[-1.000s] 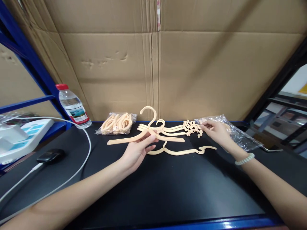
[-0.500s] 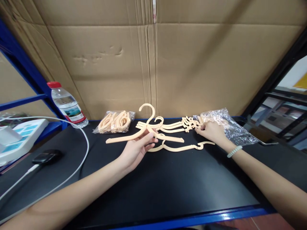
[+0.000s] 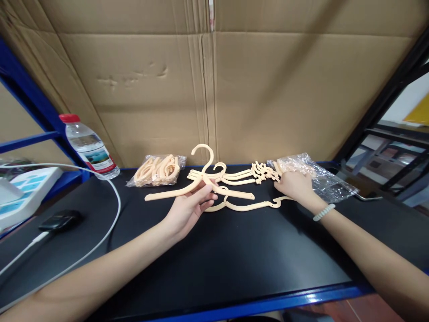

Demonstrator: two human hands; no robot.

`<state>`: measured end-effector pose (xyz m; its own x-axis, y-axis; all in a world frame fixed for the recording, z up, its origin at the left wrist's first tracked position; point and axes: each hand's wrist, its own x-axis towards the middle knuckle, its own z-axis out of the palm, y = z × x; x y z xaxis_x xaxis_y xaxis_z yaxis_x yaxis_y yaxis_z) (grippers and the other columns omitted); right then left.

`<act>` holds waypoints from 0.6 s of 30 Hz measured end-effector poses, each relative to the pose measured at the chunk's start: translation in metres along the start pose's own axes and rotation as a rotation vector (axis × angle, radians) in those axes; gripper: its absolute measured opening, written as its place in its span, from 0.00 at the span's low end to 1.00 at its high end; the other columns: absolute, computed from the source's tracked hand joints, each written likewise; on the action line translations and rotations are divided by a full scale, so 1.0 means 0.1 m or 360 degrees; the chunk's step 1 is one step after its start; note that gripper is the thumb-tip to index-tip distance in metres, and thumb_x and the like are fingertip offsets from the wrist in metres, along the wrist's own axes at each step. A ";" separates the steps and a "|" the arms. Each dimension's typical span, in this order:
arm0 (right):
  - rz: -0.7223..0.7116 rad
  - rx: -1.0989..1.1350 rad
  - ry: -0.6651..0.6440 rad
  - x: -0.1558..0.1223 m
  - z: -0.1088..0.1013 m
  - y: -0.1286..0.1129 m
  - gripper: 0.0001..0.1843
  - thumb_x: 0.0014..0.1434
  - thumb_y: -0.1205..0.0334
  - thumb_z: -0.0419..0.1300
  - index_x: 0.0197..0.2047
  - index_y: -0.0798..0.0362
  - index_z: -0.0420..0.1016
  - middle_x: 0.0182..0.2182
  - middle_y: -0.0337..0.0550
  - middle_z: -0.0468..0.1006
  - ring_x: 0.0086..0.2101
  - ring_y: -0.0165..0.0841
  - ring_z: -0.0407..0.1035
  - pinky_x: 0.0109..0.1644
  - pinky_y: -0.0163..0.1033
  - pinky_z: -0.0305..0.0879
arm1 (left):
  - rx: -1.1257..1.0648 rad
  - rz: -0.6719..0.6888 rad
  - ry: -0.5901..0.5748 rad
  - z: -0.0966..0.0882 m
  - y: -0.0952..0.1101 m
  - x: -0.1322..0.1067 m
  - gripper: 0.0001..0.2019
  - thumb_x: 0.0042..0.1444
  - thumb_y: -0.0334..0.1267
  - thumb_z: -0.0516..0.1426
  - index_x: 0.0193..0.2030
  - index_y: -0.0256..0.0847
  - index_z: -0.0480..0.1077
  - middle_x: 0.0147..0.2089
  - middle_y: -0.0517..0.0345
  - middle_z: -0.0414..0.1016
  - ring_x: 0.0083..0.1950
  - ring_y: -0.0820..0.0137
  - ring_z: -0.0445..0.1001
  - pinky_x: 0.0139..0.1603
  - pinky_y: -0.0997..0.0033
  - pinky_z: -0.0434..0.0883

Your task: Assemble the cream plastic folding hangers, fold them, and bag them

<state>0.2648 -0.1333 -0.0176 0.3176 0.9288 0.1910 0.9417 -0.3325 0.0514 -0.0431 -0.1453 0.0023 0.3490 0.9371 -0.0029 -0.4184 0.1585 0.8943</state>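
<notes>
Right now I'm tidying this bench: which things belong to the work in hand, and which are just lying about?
In hand: hanger held by the left hand; clear bag and small hooks at the right hand; stacked hangers.
Lying about: water bottle; white cable; power strip.

The held hanger (image 3: pixel 201 185) sits over the middle of the surface (image 3: pixel 234 259), in the left hand (image 3: pixel 187 210). Just behind it lies a stack of hangers (image 3: pixel 234 177). Just before it, to its right, is a single hanger (image 3: pixel 250 205). Behind it to the left is a bagged bundle (image 3: pixel 157 170) and, farther left, a bottle (image 3: pixel 89 146). To its right, the right hand (image 3: pixel 293 185) rests at the stack's end, against a wrapper (image 3: pixel 318 179). Cardboard (image 3: pixel 214 89) stands behind it, and a cable (image 3: pixel 112 210) runs well to its left.
</notes>
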 end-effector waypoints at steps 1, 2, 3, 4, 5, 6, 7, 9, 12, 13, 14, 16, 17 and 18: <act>0.0006 0.0009 0.0000 0.00 -0.01 0.01 0.14 0.54 0.58 0.55 0.29 0.58 0.78 0.32 0.56 0.78 0.41 0.49 0.72 0.46 0.49 0.60 | 0.0002 0.0005 -0.0007 0.00 0.00 0.00 0.12 0.47 0.37 0.69 0.38 0.37 0.78 0.34 0.61 0.76 0.31 0.79 0.75 0.31 0.86 0.74; 0.0016 0.0012 0.0002 0.00 -0.02 0.03 0.14 0.54 0.59 0.54 0.29 0.58 0.77 0.31 0.55 0.78 0.38 0.47 0.73 0.42 0.46 0.61 | 0.0000 0.0012 -0.0012 0.00 0.00 0.00 0.12 0.47 0.37 0.69 0.38 0.37 0.78 0.34 0.61 0.76 0.31 0.80 0.75 0.31 0.86 0.74; 0.0029 0.0022 0.0010 0.01 -0.03 0.05 0.14 0.55 0.58 0.54 0.28 0.58 0.77 0.29 0.55 0.78 0.35 0.46 0.73 0.38 0.44 0.61 | -0.0002 0.0016 -0.0014 0.00 0.00 -0.01 0.12 0.47 0.37 0.69 0.38 0.37 0.77 0.34 0.61 0.76 0.31 0.80 0.75 0.31 0.86 0.74; 0.0033 0.0057 0.0032 0.02 -0.04 0.09 0.15 0.55 0.57 0.54 0.26 0.57 0.76 0.28 0.54 0.77 0.33 0.45 0.73 0.35 0.42 0.60 | -0.0005 0.0017 -0.0014 0.00 0.00 -0.01 0.11 0.48 0.36 0.69 0.38 0.37 0.77 0.34 0.61 0.76 0.31 0.80 0.75 0.31 0.86 0.74; 0.0025 0.0142 0.0069 0.03 -0.05 0.13 0.15 0.55 0.56 0.55 0.24 0.56 0.75 0.26 0.53 0.77 0.31 0.43 0.72 0.32 0.40 0.59 | -0.0010 0.0015 -0.0011 0.00 0.00 -0.01 0.11 0.48 0.36 0.69 0.38 0.37 0.77 0.33 0.61 0.76 0.30 0.79 0.75 0.31 0.86 0.74; 0.0009 0.0259 0.0117 0.04 -0.06 0.18 0.15 0.54 0.56 0.55 0.23 0.55 0.74 0.24 0.51 0.76 0.29 0.41 0.72 0.30 0.39 0.58 | -0.0014 0.0011 -0.0009 0.00 0.00 -0.01 0.12 0.47 0.36 0.69 0.38 0.36 0.77 0.32 0.61 0.76 0.30 0.79 0.75 0.31 0.86 0.73; -0.0013 0.0386 0.0167 0.06 -0.08 0.22 0.15 0.54 0.55 0.56 0.22 0.54 0.73 0.22 0.48 0.76 0.27 0.40 0.71 0.29 0.38 0.57 | -0.0018 0.0005 -0.0007 0.00 0.00 -0.01 0.12 0.47 0.36 0.69 0.38 0.36 0.77 0.31 0.61 0.76 0.30 0.79 0.75 0.31 0.86 0.73; -0.0014 0.0616 0.0232 0.10 -0.09 0.31 0.14 0.53 0.56 0.57 0.20 0.53 0.73 0.19 0.45 0.74 0.24 0.37 0.70 0.28 0.37 0.57 | -0.0024 -0.0005 -0.0005 0.01 0.00 -0.01 0.12 0.47 0.36 0.69 0.38 0.36 0.77 0.32 0.61 0.76 0.30 0.79 0.75 0.31 0.85 0.73; 0.0062 0.0707 0.0236 0.13 -0.09 0.38 0.14 0.53 0.56 0.58 0.20 0.53 0.72 0.19 0.43 0.75 0.24 0.37 0.70 0.28 0.37 0.58 | -0.0022 -0.0005 -0.0008 0.01 0.00 -0.01 0.12 0.47 0.36 0.69 0.39 0.37 0.77 0.34 0.61 0.77 0.30 0.79 0.75 0.32 0.85 0.73; 0.0057 0.0697 0.0228 0.13 -0.09 0.38 0.15 0.53 0.55 0.59 0.20 0.52 0.72 0.19 0.43 0.76 0.25 0.37 0.70 0.29 0.37 0.58 | -0.0021 -0.0005 -0.0009 0.01 0.00 0.00 0.12 0.47 0.36 0.69 0.39 0.37 0.77 0.33 0.61 0.77 0.30 0.79 0.75 0.32 0.85 0.73; 0.0039 0.0664 0.0205 0.13 -0.07 0.37 0.16 0.53 0.53 0.60 0.20 0.52 0.72 0.20 0.43 0.76 0.25 0.37 0.70 0.29 0.37 0.57 | -0.0021 -0.0005 -0.0009 0.00 0.00 0.00 0.11 0.48 0.36 0.69 0.38 0.37 0.78 0.33 0.61 0.76 0.30 0.80 0.75 0.32 0.85 0.73; -0.0024 0.0555 0.0111 0.11 -0.04 0.32 0.18 0.53 0.49 0.61 0.19 0.52 0.72 0.20 0.43 0.76 0.25 0.37 0.70 0.28 0.38 0.56 | -0.0019 -0.0007 -0.0012 0.00 0.00 0.00 0.11 0.48 0.36 0.69 0.39 0.37 0.78 0.32 0.62 0.76 0.30 0.79 0.75 0.32 0.86 0.73; -0.0051 0.0505 0.0049 0.10 -0.02 0.30 0.18 0.52 0.48 0.62 0.19 0.52 0.72 0.20 0.42 0.75 0.24 0.37 0.69 0.27 0.38 0.56 | -0.0018 -0.0010 -0.0014 0.00 -0.01 0.00 0.11 0.48 0.37 0.69 0.39 0.37 0.78 0.31 0.61 0.76 0.31 0.79 0.75 0.32 0.86 0.73; -0.0073 0.0464 -0.0005 0.09 0.00 0.27 0.18 0.51 0.48 0.63 0.19 0.51 0.72 0.20 0.42 0.76 0.24 0.36 0.69 0.27 0.37 0.55 | -0.0016 -0.0012 -0.0016 -0.01 -0.01 0.00 0.11 0.48 0.37 0.69 0.39 0.37 0.78 0.31 0.61 0.76 0.31 0.79 0.75 0.32 0.85 0.73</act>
<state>0.2931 -0.1336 -0.0144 0.2738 0.9424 0.1919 0.9471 -0.2295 -0.2242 -0.0435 -0.1455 0.0014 0.3607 0.9327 -0.0047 -0.4243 0.1685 0.8897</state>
